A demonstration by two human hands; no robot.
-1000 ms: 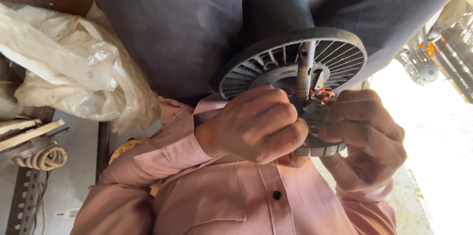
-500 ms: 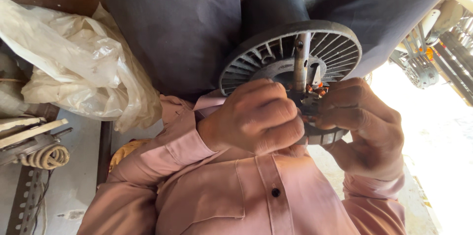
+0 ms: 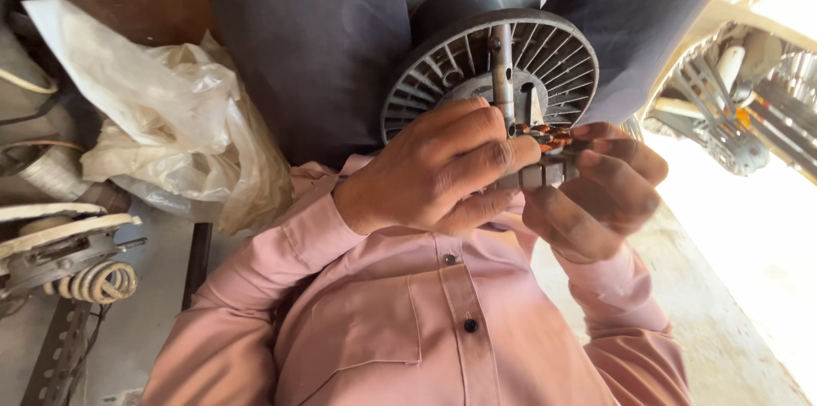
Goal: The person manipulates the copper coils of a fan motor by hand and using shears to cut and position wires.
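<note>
A grey round finned motor housing (image 3: pixel 442 74) with a metal shaft (image 3: pixel 502 65) rests on my lap between dark trouser legs. At the shaft's near end sits a small copper-wound motor core (image 3: pixel 549 146) with grey laminations. My left hand (image 3: pixel 434 172) is curled over the core's left side, fingertips at the windings. My right hand (image 3: pixel 600 197) grips the core from the right and below, with the index finger laid along its top. Most of the core is hidden by my fingers.
A crumpled clear plastic bag (image 3: pixel 170 134) lies to the left. Below it are a coiled spring (image 3: pixel 98 280) and metal parts on a grey surface. More metal fan parts (image 3: pixel 723 108) stand at the right in bright light. My pink shirt (image 3: pixel 408 321) fills the bottom.
Both hands stay on the core at the shaft's end. My fingers have shifted slightly on the windings, and the housing sits a little higher in view.
</note>
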